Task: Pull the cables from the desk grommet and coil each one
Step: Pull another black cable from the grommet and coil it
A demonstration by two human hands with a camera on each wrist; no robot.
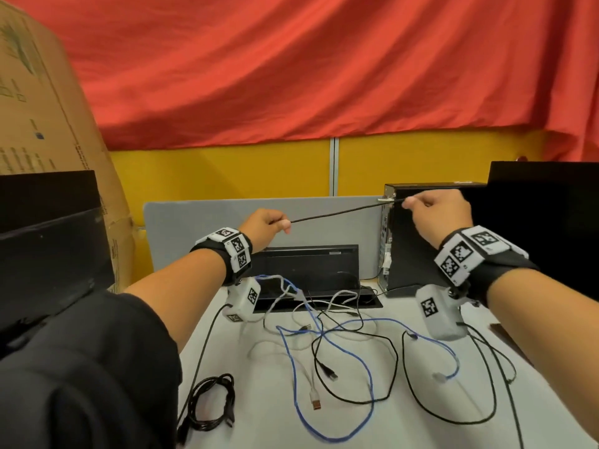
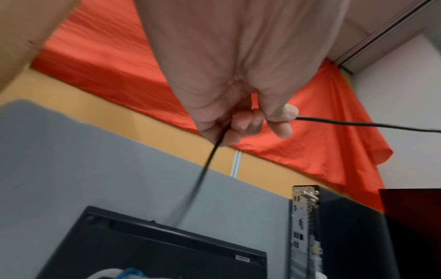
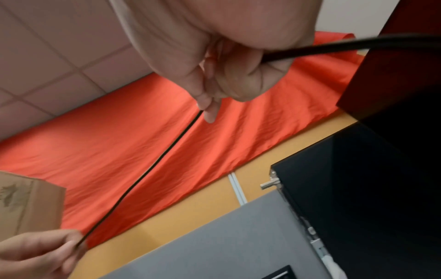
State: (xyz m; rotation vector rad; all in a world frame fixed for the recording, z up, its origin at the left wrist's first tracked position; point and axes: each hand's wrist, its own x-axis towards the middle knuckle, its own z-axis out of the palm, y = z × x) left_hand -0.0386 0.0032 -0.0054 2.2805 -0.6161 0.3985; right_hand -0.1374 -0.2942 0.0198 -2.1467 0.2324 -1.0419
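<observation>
A thin black cable [image 1: 340,211] runs taut between both raised hands above the desk. My left hand [image 1: 270,223] pinches one part of it [image 2: 358,123], and a blurred length [image 2: 203,173] hangs down from that fist. My right hand [image 1: 428,207] pinches the cable [image 3: 148,171] near the computer tower; its thick end passes out behind the palm [image 3: 346,47]. Below, the rectangular desk grommet [image 1: 319,298] lies open, with blue [image 1: 324,358], white [image 1: 308,377] and black [image 1: 382,384] cables spilling from it in a tangle. A coiled black cable [image 1: 212,401] rests at the front left.
A black computer tower [image 1: 418,238] stands at the right, with a dark monitor [image 1: 547,222] beside it. A grey divider panel [image 1: 201,222] backs the white desk [image 1: 405,439]. A cardboard box [image 1: 45,118] and dark equipment [image 1: 48,241] fill the left. Red cloth hangs behind.
</observation>
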